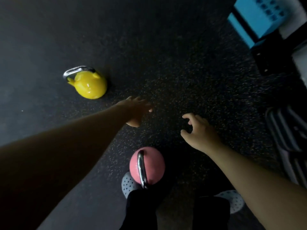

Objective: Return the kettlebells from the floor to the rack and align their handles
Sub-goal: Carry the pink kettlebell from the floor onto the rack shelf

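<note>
A pink kettlebell with a steel handle stands upright on the dark rubber floor just in front of my feet. Farther off to the left, a yellow kettlebell with a steel handle also rests on the floor. My left hand hangs open above the floor, between the two kettlebells, holding nothing. My right hand is open with curled fingers, up and to the right of the pink kettlebell, apart from it. Both hands are above the pink kettlebell's far side.
A blue perforated box sits at the top right beside a black metal frame foot. Dark handles of stored weights show at the right edge. My grey perforated shoes stand at the bottom.
</note>
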Tool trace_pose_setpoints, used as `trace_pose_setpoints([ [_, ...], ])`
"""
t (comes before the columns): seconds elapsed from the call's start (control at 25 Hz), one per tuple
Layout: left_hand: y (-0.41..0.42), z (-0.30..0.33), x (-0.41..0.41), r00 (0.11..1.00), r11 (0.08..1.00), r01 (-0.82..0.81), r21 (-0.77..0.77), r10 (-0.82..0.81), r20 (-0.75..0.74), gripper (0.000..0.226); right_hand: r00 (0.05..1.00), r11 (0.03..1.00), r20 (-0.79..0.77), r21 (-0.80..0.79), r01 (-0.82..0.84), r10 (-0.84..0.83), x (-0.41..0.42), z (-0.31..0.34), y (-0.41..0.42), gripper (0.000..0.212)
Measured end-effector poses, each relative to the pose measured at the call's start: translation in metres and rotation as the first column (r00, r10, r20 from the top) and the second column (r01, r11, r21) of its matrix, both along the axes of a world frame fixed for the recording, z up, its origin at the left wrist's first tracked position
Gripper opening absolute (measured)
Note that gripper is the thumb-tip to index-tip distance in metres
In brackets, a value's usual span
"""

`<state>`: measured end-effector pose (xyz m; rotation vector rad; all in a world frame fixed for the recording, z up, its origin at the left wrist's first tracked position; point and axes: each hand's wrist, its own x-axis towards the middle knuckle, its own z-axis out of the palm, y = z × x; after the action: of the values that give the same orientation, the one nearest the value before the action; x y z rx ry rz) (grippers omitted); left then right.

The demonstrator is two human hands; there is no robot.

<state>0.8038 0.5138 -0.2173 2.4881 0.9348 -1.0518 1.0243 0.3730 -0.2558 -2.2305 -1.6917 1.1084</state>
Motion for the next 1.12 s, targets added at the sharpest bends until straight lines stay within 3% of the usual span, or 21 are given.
trace_pose_setpoints([
  [0.16,-0.039,-0.065,-0.051,0.967,0.972,0.234,-0.037,-0.236,-0.092,0.083,0.986,0.968,-0.127,-0.24,0.075,-0.108,-0.08,-0.067,-0.044,0.049],
  [0.28,-0.074,-0.123,-0.057,0.89,0.892,0.45,-0.047,-0.452,-0.057,0.089,0.956,0.855,-0.221,-0.515,0.054,-0.194,-0.125,-0.122,-0.089,0.05],
  [0.44,-0.113,-0.19,-0.058,0.867,0.85,0.477,-0.222,-0.497,-0.041,0.081,0.858,0.739,-0.388,-0.673,-0.014,-0.337,-0.169,-0.172,-0.139,0.031],
  [0.56,-0.124,-0.21,-0.061,0.901,0.858,0.425,-0.287,-0.431,0.047,0.053,0.817,0.761,-0.431,-0.648,0.016,-0.384,-0.18,-0.182,-0.148,0.021],
  [0.72,-0.11,-0.198,-0.037,0.99,0.894,0.139,-0.426,-0.121,0.069,0.032,0.802,0.78,-0.361,-0.594,0.196,-0.476,-0.151,-0.166,-0.132,0.018],
  [0.8,-0.101,-0.179,-0.013,0.996,0.901,0.053,-0.43,-0.016,0.089,0.023,0.847,0.82,-0.269,-0.496,0.286,-0.458,-0.113,-0.147,-0.116,0.015],
  [0.92,-0.089,-0.143,0.023,0.975,0.916,-0.024,-0.401,0.11,0.194,0.012,0.947,0.909,-0.149,-0.354,0.219,-0.286,-0.051,-0.107,-0.084,0.021],
  [1.0,-0.069,-0.109,0.067,0.953,0.933,0.012,-0.36,0.098,0.287,0.011,0.962,0.945,-0.078,-0.224,0.239,-0.261,-0.006,-0.074,-0.066,0.031],
  [1.12,-0.03,-0.051,0.16,0.901,0.958,0.167,-0.234,-0.052,0.43,0.009,0.922,0.922,-0.009,-0.046,0.385,-0.386,0.067,-0.016,-0.044,0.032],
])
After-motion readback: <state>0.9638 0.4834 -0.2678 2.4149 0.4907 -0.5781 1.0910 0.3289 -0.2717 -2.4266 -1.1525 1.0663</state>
